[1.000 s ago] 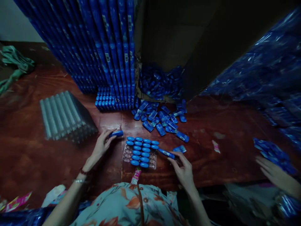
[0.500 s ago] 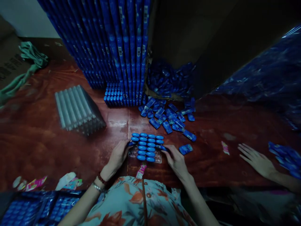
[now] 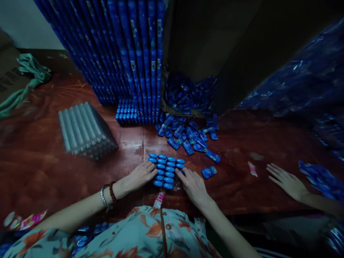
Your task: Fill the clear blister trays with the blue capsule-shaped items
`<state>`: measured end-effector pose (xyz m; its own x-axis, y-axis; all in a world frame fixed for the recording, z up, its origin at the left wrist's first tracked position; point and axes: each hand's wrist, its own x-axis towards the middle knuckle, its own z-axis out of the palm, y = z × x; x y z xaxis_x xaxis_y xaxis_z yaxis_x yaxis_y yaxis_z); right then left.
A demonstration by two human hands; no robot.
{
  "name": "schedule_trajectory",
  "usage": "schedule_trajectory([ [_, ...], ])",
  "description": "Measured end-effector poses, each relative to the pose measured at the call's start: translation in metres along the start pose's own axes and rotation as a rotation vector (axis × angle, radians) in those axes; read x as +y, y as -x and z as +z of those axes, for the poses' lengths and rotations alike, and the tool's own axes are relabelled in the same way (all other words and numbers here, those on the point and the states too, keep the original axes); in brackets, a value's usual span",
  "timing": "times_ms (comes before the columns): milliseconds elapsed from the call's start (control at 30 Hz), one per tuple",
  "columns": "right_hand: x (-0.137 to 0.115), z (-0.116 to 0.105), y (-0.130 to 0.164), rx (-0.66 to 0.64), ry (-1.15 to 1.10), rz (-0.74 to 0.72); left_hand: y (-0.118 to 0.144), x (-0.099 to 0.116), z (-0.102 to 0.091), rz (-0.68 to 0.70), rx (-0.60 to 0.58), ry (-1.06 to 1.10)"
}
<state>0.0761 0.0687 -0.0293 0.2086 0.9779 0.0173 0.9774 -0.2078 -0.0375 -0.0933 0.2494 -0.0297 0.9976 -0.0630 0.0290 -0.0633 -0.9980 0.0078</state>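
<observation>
Small blue cases with rounded ends stand in rows in a clear plastic tray (image 3: 176, 186) in front of me; their glossy ends (image 3: 169, 169) face up. My left hand (image 3: 143, 173) is at the tray's left side, its fingers closed down on a blue case in the left column. On the opposite side, my right hand (image 3: 193, 182) has its thumb and fingers at a case in the right column. The fingers partly hide both cases. Just past the tray lies a loose pile of blue cases (image 3: 188, 145), with one single case (image 3: 209, 172) near my right hand.
Stacked clear trays (image 3: 86, 129) sit at the left. Behind rises a tall stack of filled blue packs (image 3: 129, 64), beside a cardboard box (image 3: 199, 43) spilling cases. Another person's hand (image 3: 288, 182) rests flat on the table at right. A pink wrapper (image 3: 159, 199) lies near me.
Both hands have moved inward over the tray. The cases they held beside it are now down in its left and right columns. The view has shifted slightly.
</observation>
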Motion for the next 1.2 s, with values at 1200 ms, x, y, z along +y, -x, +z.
schedule_trajectory([
  [1200,0.017,0.035,0.034,0.459,-0.834,0.236,0.073,-0.015,0.012,-0.991,0.422,1.042],
])
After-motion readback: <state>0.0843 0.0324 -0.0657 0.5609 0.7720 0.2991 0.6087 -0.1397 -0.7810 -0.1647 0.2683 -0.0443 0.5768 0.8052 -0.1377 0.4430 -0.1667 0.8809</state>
